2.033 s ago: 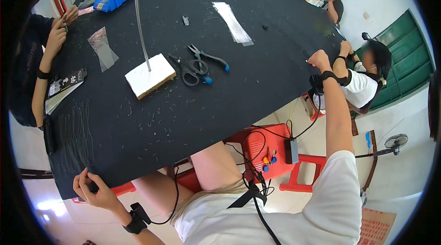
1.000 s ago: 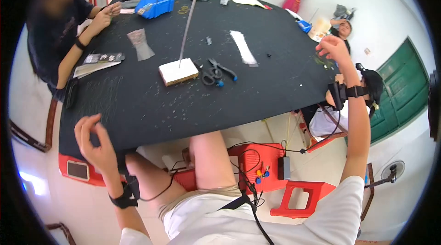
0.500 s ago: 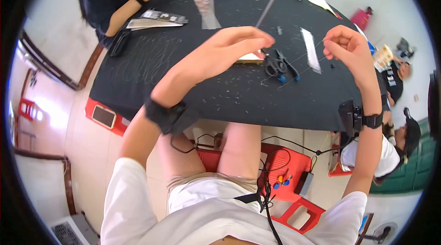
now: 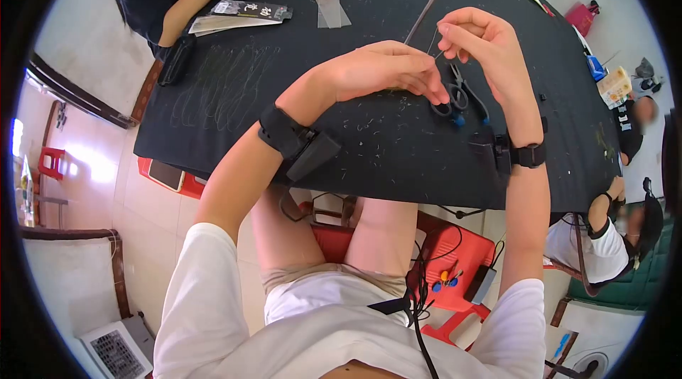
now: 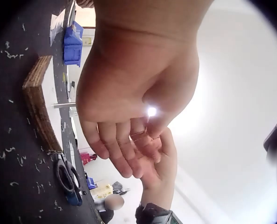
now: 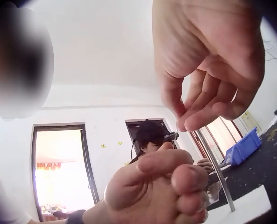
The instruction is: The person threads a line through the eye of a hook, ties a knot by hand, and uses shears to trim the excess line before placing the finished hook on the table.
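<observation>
My right hand pinches a thin strand between thumb and forefinger, above the black table. Just left of it, my left hand is held palm down with its fingers loosely extended; whether a strand lies between its thumb and forefinger is unclear. In the left wrist view, both hands overlap, the left nearer. A metal rod rises behind the hands from a white-topped block. Black scissors and pliers lie beneath the hands.
Long thin strands lie at the table's left. Behind them are a black-and-white packet, a clear bag and a blue bin. Other people sit at the table's left and right. A red stool stands below the front edge.
My left hand has come up from the table's front left corner to the middle. My right hand has moved in from the right, bringing the strand close to the left fingertips.
</observation>
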Demonstrator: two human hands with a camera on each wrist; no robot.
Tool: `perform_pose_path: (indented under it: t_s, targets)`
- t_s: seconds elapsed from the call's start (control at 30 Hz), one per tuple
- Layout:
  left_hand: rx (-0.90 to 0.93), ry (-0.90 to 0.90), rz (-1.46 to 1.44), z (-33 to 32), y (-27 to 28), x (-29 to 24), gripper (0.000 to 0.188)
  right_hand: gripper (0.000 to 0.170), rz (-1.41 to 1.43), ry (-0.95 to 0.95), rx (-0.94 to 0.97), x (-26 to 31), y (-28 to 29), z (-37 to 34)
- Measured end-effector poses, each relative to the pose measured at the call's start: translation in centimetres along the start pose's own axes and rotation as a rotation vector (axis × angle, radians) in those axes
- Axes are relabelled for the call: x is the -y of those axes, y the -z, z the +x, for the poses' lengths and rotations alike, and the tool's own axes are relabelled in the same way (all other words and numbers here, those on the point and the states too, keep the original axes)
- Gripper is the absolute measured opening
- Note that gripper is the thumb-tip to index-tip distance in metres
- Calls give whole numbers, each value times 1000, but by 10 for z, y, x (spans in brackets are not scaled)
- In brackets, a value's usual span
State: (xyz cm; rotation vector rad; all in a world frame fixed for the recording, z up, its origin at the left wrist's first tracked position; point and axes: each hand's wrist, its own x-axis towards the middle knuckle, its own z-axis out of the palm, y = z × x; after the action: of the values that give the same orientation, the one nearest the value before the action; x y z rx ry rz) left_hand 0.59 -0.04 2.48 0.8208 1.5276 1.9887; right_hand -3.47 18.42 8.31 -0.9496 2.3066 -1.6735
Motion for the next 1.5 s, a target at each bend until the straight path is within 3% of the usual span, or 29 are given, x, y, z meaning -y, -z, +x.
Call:
perform_pose_path:
  t_s: [0.07, 0.17, 0.27, 0.33, 0.4, 0.8, 1.03, 1.3, 1.5]
  targets:
    - [-31, -52, -40, 0, 5, 8, 33, 15, 25, -11, -25, -11, -3, 1]
    - [-130, -150, 42, -3, 11, 6, 31, 17, 85, -9, -106, -30, -11, 2]
    - [-287, -222, 82, -4, 12, 7, 30, 18, 154, -10, -37, -58, -16, -2]
    - [-309, -224, 94, -6, 13, 5, 29, 17, 82, -64, 24, -62, -23, -8]
    - [-418, -143, 102, -6, 9, 2, 29, 15, 108, 7, -2, -60, -37, -13]
    - [-263, -280, 215, -11, 9, 4, 35, 17, -76, 105, 73, -65, -48, -19]
    - [-288, -237, 158, -9, 7, 7, 34, 16, -32, 101, 117, -68, -50, -20]
    - [-308, -194, 159, -10, 7, 4, 34, 14, -169, 132, 143, -68, -51, -20]
    - [-276, -264, 177, -8, 7, 8, 33, 13, -195, 92, 163, -64, -52, -22]
